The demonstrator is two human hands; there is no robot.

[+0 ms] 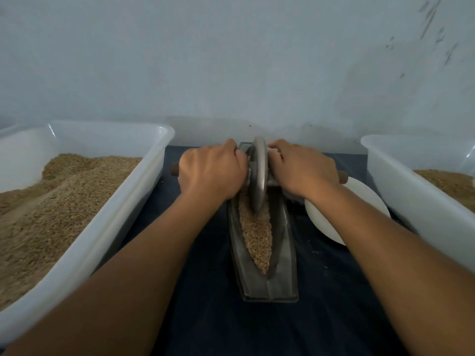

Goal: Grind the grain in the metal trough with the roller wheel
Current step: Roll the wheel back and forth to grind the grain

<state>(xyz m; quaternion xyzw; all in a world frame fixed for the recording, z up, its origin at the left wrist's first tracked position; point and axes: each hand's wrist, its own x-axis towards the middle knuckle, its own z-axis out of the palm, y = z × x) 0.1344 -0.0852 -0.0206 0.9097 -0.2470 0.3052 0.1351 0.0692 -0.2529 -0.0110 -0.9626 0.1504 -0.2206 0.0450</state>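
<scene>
The roller wheel (pixel 258 176) is stood on edge in the far half of the metal trough (pixel 264 286), on the grain (pixel 255 235). Its wooden axle handle (pixel 175 168) is gripped either side by the left hand (pixel 212 173) and right hand (pixel 302 170). The steel disc is judged heavy, rigid and thin-rimmed, so it is best held at the axle, close to the wheel.

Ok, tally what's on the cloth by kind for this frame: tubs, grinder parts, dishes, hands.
White tubs: 2, left tub and right tub, both holding grain
Trough: 1
Wheel: 1
White dish: 1
Hands: 2, left hand and right hand, gripping the wheel's handles
Total: 7
</scene>
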